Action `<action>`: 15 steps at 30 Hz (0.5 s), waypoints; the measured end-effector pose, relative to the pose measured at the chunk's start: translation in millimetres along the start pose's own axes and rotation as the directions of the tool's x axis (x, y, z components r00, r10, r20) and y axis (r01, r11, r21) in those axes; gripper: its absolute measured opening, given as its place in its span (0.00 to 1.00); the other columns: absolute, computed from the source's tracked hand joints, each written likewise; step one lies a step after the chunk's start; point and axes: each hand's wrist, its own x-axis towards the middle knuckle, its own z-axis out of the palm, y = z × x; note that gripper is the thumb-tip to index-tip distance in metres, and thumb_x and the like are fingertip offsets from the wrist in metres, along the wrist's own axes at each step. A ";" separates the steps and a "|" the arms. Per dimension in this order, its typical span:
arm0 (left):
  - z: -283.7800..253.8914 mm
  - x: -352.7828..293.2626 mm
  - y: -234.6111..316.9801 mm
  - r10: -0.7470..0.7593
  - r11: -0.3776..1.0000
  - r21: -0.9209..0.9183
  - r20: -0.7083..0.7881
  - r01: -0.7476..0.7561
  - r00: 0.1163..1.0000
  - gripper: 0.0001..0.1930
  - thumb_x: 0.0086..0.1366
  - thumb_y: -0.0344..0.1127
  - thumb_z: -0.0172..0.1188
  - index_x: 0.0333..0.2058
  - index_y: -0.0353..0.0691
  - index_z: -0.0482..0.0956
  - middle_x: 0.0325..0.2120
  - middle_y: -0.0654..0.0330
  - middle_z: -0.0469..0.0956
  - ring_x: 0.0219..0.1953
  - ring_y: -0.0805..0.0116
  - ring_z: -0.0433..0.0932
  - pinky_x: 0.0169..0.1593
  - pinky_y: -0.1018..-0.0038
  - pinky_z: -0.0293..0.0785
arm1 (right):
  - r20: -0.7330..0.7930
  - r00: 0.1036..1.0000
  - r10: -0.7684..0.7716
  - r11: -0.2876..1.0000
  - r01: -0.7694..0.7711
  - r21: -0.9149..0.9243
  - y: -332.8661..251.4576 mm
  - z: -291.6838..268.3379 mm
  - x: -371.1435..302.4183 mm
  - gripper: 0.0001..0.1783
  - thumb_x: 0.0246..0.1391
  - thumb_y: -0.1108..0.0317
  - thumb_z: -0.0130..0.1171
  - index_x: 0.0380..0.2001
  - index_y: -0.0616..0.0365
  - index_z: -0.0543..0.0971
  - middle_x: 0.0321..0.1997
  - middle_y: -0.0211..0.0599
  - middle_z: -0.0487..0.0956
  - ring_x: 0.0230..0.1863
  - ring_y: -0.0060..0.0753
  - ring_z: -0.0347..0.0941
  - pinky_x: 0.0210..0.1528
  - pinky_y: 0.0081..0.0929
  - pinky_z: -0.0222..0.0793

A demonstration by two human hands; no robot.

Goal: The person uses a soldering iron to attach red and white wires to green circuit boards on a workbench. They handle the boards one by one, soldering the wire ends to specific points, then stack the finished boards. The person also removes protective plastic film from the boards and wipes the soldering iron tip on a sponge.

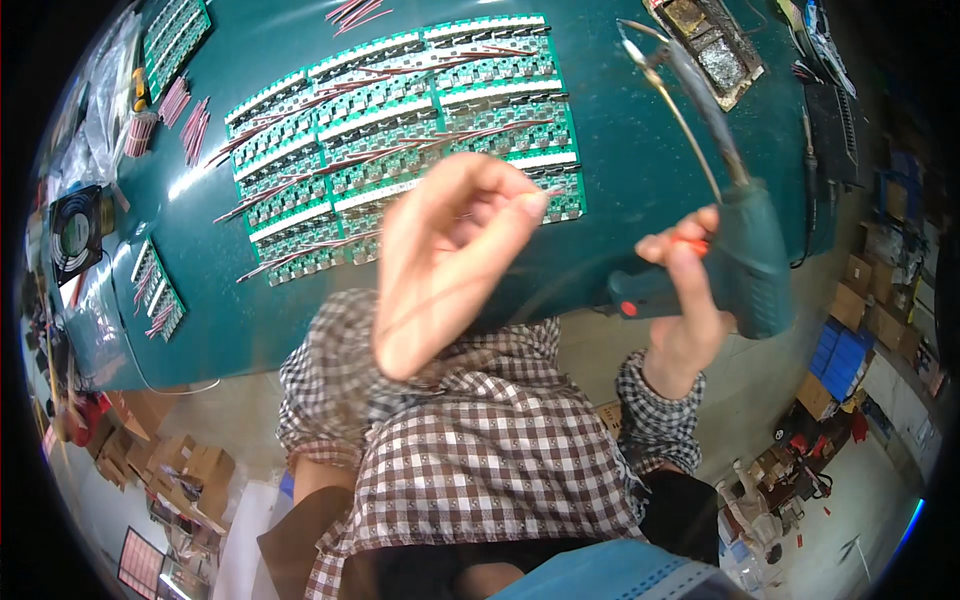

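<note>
"Which step?"
"Soldering, I'd judge. The right hand is wrapped round the gun; the boards lie on the counter, left of it."
"Left hand?"
"Grip pressed together above the boards; whether on a wire, I can't tell."
"Next move?"
"Probably calls for a steady wire end and the gun brought over."

The view looked steeply down from the wearer's head, facing forward over the green table. It stood close above the left hand and right hand, with the blue mask nearest, at the lower edge. The wide round lens bent the table's edges and took in floor on both sides.
</note>
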 end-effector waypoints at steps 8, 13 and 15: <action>-23.3 17.9 -0.3 0.049 0.908 0.404 0.166 -0.114 0.985 0.02 0.57 0.25 0.60 0.29 0.35 0.76 0.24 0.70 0.74 0.25 0.86 0.67 0.29 0.87 0.64 | 0.185 0.982 0.047 0.995 -0.063 0.079 -19.0 -67.4 -5.1 0.31 0.58 0.50 0.53 0.52 0.67 0.65 0.43 0.39 0.72 0.42 0.39 0.75 0.42 0.38 0.76; -13.9 20.5 -6.0 0.140 0.849 0.485 0.179 -0.211 0.974 0.02 0.56 0.25 0.59 0.28 0.34 0.76 0.22 0.70 0.73 0.22 0.86 0.66 0.25 0.86 0.62 | 0.132 0.988 0.083 0.990 -0.067 -0.121 -28.8 -72.9 -15.5 0.42 0.50 0.41 0.60 0.51 0.72 0.68 0.45 0.47 0.74 0.47 0.52 0.74 0.45 0.43 0.77; -5.1 20.0 -2.4 0.157 0.873 0.430 0.197 -0.229 0.968 0.02 0.54 0.24 0.60 0.27 0.35 0.76 0.22 0.71 0.72 0.21 0.87 0.64 0.24 0.85 0.61 | 0.126 0.989 0.076 0.984 -0.054 -0.172 -29.3 -73.7 -18.4 0.41 0.49 0.42 0.60 0.51 0.71 0.69 0.43 0.47 0.75 0.47 0.51 0.75 0.44 0.43 0.78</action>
